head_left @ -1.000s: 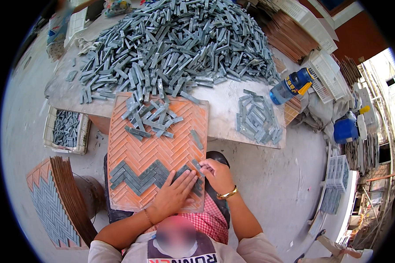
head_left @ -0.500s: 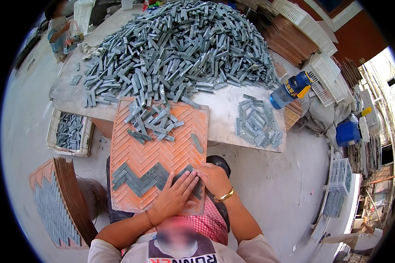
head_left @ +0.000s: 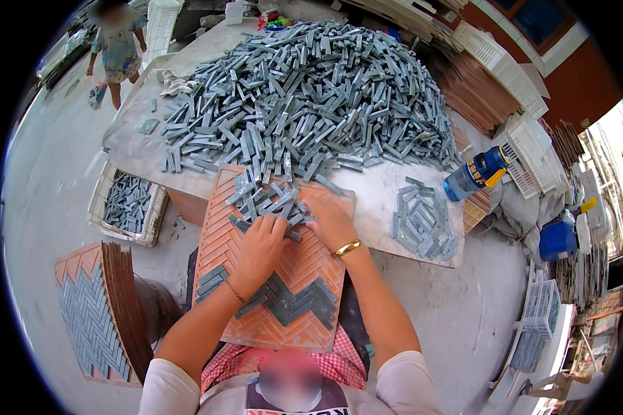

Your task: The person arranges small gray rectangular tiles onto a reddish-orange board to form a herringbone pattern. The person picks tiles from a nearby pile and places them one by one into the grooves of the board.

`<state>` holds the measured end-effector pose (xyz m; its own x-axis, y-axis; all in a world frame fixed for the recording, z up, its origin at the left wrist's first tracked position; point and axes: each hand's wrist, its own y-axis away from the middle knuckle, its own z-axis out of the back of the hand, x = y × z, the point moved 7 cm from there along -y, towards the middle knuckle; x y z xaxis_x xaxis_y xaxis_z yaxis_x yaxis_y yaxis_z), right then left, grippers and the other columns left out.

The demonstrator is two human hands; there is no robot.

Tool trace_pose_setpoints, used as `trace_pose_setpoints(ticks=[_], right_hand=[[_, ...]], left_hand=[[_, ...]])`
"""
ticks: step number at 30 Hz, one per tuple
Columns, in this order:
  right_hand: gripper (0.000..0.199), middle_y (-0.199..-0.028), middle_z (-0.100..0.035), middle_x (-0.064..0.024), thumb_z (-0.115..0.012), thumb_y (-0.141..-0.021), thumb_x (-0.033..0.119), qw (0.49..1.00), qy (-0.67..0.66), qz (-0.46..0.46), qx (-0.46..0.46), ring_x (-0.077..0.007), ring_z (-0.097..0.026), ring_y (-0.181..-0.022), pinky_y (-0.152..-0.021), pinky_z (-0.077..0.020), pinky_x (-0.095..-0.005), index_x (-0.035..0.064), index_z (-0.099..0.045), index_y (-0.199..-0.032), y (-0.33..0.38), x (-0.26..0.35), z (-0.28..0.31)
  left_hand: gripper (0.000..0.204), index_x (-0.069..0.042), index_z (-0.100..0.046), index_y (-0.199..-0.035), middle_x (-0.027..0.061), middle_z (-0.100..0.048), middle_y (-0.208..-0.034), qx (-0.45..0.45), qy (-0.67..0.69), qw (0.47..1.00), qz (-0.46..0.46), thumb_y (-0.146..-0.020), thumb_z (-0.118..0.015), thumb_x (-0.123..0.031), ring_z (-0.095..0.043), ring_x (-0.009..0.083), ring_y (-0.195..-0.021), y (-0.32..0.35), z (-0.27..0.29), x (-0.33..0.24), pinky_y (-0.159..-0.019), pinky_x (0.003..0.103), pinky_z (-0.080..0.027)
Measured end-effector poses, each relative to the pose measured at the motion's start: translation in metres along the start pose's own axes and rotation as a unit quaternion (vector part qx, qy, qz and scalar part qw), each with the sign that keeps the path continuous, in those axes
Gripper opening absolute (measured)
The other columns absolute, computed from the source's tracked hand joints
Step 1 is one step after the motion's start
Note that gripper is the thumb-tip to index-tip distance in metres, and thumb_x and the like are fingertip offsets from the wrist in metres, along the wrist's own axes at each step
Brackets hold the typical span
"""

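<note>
A terracotta-coloured board with herringbone grooves (head_left: 218, 232) lies across my lap. Dark grey-green stone tile strips (head_left: 304, 301) fill a zigzag band of its grooves. Toward the far edge, a small heap of loose strips (head_left: 246, 194) rests on the board. My left hand (head_left: 262, 243) is at the near side of this heap, fingers bent and closed on a stone tile strip whose end shows beside the fingertips. My right hand (head_left: 329, 220) reaches the heap's right side, fingers curled at the strips; what lies inside its grip is partly hidden.
A large mound of stone strips (head_left: 311, 97) covers the worktable (head_left: 367, 183). On its right stand a blue bottle (head_left: 472, 174) and a flat group of strips (head_left: 426, 221). A white crate of strips (head_left: 128, 204) and stacked boards (head_left: 114, 311) are at left. Another person (head_left: 118, 52) stands far left.
Both hands have left the laid band and moved up to the loose heap. The zigzag band's right part is now uncovered. The whole view has shifted, and the other person shows more fully.
</note>
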<state>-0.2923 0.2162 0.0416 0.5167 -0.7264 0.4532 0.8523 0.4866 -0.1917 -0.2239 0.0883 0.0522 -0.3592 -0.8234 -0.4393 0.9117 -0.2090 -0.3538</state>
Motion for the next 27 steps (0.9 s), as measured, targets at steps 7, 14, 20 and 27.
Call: trace_pose_setpoints(ticks=[7, 14, 20, 27], right_hand=[[0.012, -0.074, -0.064, -0.0115, -0.063, -0.081, 0.011, 0.971, -0.187, -0.142, 0.046, -0.0247, -0.061, -0.068, -0.062, -0.0469, -0.0341, 0.0026, -0.064, -0.09, 0.063, -0.007, 0.016], [0.014, -0.078, -0.066, -0.008, -0.059, -0.086, 0.007, 0.934, -0.258, -0.244, -0.046, -0.0129, -0.062, -0.067, -0.061, -0.0484, -0.026, -0.0008, -0.064, -0.097, 0.142, -0.014, 0.017], [0.011, -0.085, -0.063, -0.0132, -0.062, -0.08, 0.003, 0.972, -0.117, -0.129, -0.156, -0.0279, -0.064, -0.073, -0.064, -0.0498, -0.0323, 0.0036, -0.064, -0.091, 0.161, 0.014, 0.024], [0.013, -0.08, -0.063, -0.012, -0.067, -0.075, 0.003, 0.969, -0.098, -0.155, -0.167, -0.0294, -0.063, -0.074, -0.065, -0.0497, -0.0351, 0.0048, -0.066, -0.088, 0.154, 0.012, 0.014]], left_hand=[[0.028, -0.004, -0.056, -0.103, 0.0119, -0.055, -0.091, -0.022, 0.03, 0.999, -0.022, -0.077, -0.064, -0.002, -0.058, 0.0299, -0.082, 0.0, 0.005, 0.012, -0.067, 0.036, -0.048], [0.011, 0.0, -0.065, -0.093, 0.0067, -0.06, -0.075, 0.046, 0.269, 0.948, 0.166, -0.084, -0.06, -0.002, -0.056, 0.0154, -0.061, 0.033, 0.001, 0.02, -0.056, 0.027, -0.045], [0.013, 0.006, -0.064, -0.092, 0.0048, -0.061, -0.07, 0.114, 0.45, 0.833, 0.301, -0.087, -0.059, -0.004, -0.055, 0.0091, -0.058, 0.066, -0.026, 0.015, -0.052, 0.023, -0.044], [0.015, 0.008, -0.062, -0.096, 0.0083, -0.064, -0.076, 0.115, 0.46, 0.824, 0.312, -0.089, -0.057, -0.004, -0.061, 0.0109, -0.066, 0.063, -0.027, 0.009, -0.057, 0.023, -0.05]])
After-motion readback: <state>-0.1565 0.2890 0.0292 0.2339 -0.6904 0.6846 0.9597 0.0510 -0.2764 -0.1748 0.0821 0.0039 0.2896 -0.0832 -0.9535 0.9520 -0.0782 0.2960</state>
